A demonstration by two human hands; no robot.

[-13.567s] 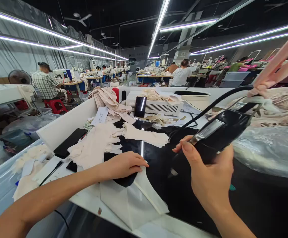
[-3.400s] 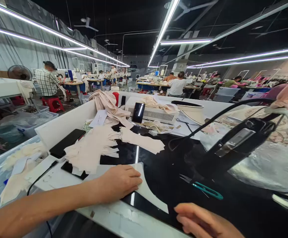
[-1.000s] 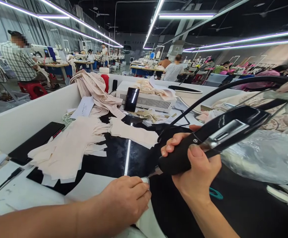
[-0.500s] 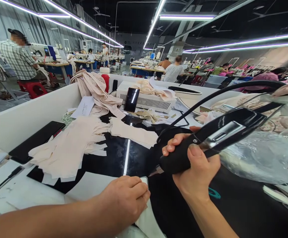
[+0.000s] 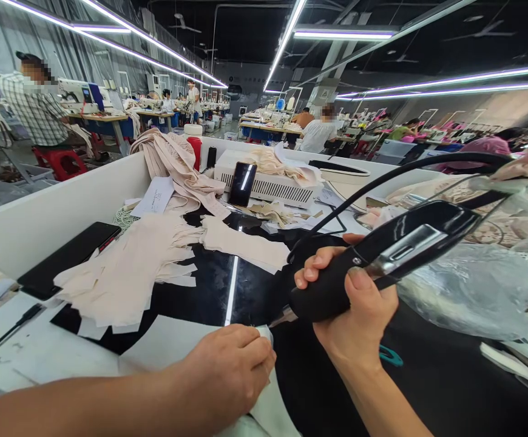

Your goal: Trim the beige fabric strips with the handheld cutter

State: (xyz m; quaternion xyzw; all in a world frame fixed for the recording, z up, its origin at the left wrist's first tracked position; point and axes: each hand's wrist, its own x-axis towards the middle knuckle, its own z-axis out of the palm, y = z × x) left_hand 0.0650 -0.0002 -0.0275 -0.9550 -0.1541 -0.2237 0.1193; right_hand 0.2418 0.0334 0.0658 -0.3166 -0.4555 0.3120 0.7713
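My right hand (image 5: 359, 309) is wrapped around a black corded hand tool (image 5: 412, 233) with a silver lever on its side. Its narrow metal tip (image 5: 284, 315) points down and left, close to the fingers of my left hand (image 5: 234, 370). Those fingers are closed in a pinch on the edge of a pale, thin sheet (image 5: 275, 409); whether it is cloth or paper I cannot tell. Beyond my hands, a stack of cream fabric pieces (image 5: 122, 267) and one separate cream piece (image 5: 243, 243) lie on the black surface (image 5: 218, 285).
A black phone-like slab (image 5: 70, 258) lies left, and an upright phone (image 5: 242, 182) leans on a white vented box (image 5: 277, 188). Clear plastic bags (image 5: 468, 288) and a teal oval item (image 5: 390, 356) are right. The tool's cable (image 5: 382, 176) arches overhead. Several people sit at sewing tables beyond.
The tool in my right hand has shifted slightly left and down, its tip now nearer my left fingers. My left hand keeps its pinch almost in place.
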